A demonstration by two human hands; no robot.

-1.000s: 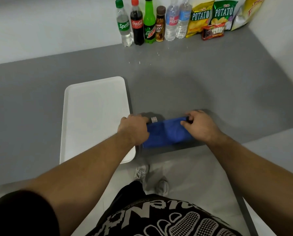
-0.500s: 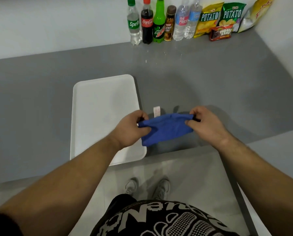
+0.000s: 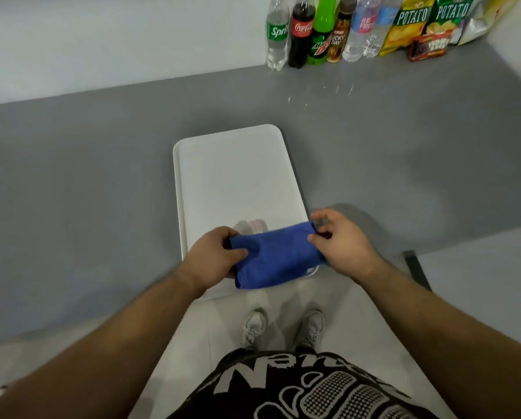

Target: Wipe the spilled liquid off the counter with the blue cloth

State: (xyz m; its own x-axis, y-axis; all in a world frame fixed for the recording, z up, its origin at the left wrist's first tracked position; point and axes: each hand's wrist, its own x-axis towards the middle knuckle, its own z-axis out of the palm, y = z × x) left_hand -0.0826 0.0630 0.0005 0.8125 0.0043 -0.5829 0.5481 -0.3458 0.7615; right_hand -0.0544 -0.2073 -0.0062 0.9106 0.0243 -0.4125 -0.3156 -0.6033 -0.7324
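A folded blue cloth (image 3: 279, 258) sits in the lower centre of the frame, held between both hands over the near end of a white rectangular plastic tray (image 3: 235, 176) that lies on the flat grey counter (image 3: 87, 182). The left hand (image 3: 215, 258) grips the cloth's left end, with the thumb on top and the fingers curled beneath. The right hand (image 3: 344, 244) pinches the cloth's right end between thumb and forefinger, at the tray's right edge. I cannot tell whether the cloth touches the tray or hangs just above it. Small glistening drops of spilled liquid (image 3: 325, 92) dot the counter in the upper centre-right, well apart from the cloth. They lie near a row of six plastic drink bottles (image 3: 319, 31) standing upright against the white wall at the top. Right of the bottles lean yellow and green crisp bags (image 3: 425, 22), with a small dark red packet (image 3: 428, 48) in front of them
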